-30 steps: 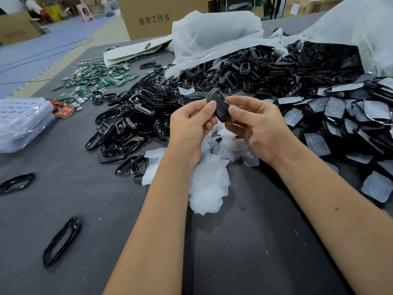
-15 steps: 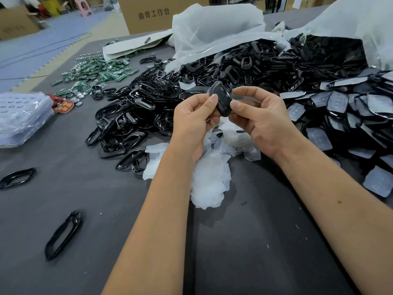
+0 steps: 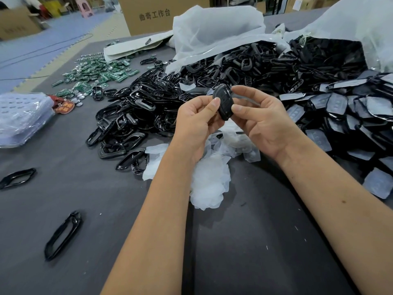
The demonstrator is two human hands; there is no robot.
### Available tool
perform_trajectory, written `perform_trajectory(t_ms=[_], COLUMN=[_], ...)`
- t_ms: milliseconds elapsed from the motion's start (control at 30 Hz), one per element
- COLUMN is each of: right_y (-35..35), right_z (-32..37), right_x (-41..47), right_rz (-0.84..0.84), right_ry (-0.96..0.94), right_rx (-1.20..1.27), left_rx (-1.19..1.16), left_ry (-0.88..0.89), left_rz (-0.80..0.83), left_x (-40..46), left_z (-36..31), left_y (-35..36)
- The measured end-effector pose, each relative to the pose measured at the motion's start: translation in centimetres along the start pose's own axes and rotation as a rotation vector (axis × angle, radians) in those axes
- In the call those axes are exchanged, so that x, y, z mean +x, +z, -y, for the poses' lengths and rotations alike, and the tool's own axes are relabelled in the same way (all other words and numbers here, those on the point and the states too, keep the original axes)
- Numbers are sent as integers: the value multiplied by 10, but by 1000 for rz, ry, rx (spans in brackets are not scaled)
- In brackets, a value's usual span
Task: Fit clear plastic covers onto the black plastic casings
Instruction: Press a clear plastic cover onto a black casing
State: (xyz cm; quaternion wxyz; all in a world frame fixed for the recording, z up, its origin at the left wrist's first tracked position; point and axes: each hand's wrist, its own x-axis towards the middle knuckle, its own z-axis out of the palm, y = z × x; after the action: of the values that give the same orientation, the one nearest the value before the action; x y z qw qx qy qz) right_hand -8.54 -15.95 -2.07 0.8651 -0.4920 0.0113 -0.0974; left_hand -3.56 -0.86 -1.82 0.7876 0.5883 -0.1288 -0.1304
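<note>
**Casing held in both hands above the loose covers**

We find the black casing (image 3: 223,103) held up off the table (image 3: 244,252), near the centre of the view, pinched from both sides. The left hand (image 3: 196,122) grips it from nine o'clock, thumb tip against its face and the other fingers curled behind. The right hand (image 3: 261,120) grips it from three o'clock, thumb on the front and forefinger arched over the top edge. Whether a clear cover already sits on this casing, we cannot tell; a faint clear edge shows behind it at the right fingers.

Directly below the hands, at six o'clock, a heap of clear covers (image 3: 209,182) lies on the dark grey table. At eleven to one o'clock spreads a large pile of black frames (image 3: 148,107), spilling from white plastic bags (image 3: 212,33). At three o'clock we note a pile of covered casings (image 3: 350,116). At ten o'clock lie green circuit boards (image 3: 100,71). Two single black frames (image 3: 62,235) rest apart at eight o'clock, and a stack of clear trays (image 3: 21,118) sits at nine o'clock
</note>
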Motion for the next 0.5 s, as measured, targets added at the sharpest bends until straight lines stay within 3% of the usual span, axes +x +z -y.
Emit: perform_trajectory(t_ms=[167, 500], right_y=[-1, -7], right_z=[5, 1], right_x=[0, 1], right_rz=[22, 5], right_ry=[70, 14], right_rx=[52, -27], left_rx=[73, 112], left_ry=[21, 12], left_rz=[6, 58], left_x=[0, 1], left_z=[2, 2], left_y=[0, -1])
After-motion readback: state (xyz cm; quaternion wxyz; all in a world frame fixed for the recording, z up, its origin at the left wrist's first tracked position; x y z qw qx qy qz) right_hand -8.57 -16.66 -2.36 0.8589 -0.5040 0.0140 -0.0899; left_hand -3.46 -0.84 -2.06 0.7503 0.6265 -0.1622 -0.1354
